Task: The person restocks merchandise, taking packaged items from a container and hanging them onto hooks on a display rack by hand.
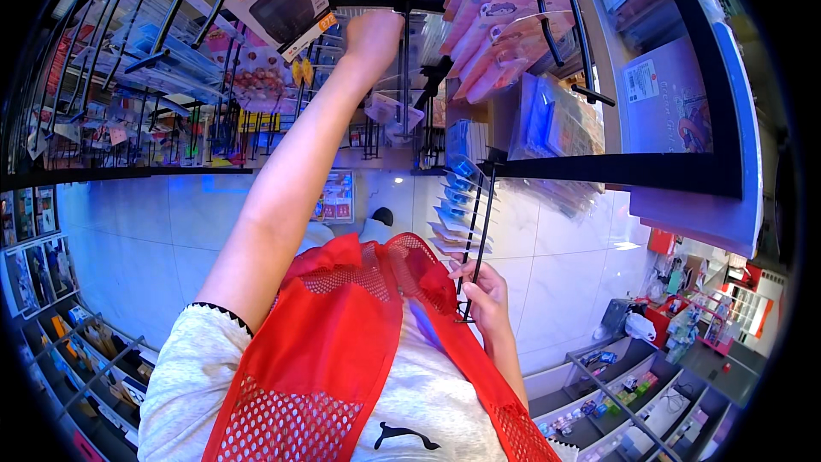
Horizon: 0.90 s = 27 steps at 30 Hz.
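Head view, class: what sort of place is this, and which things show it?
Probably a shop, perhaps for stationery or gifts: pink packets hang in a row on black hooks, and grey divided shelves hold small goods.

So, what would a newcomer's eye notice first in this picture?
Probably the bright red vest with mesh panels, at lower centre. Next, the left hand, at the end of an outstretched arm, near a black rack bar at top centre. Then the right hand, right of the vest, at a black hook.
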Motion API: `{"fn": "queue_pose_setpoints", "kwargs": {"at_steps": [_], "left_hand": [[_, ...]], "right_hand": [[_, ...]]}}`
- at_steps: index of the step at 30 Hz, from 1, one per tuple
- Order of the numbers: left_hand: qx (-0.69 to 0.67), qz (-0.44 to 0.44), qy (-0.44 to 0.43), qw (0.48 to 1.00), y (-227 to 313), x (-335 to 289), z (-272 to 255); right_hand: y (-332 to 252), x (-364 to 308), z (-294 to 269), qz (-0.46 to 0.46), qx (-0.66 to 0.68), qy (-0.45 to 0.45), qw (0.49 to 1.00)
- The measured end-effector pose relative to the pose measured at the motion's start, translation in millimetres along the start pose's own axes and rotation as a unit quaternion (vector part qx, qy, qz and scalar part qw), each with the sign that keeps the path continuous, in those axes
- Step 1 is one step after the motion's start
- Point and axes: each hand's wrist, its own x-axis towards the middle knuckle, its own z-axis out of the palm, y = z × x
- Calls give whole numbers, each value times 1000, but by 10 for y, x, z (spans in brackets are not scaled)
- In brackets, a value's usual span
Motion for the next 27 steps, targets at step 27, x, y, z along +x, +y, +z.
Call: {"fn": "queue_pose_setpoints", "kwargs": {"at_steps": [27], "left_hand": [[5,3,50,999,-105,192,35]], "right_hand": [[47,-190,14,14,4,33,999]]}}
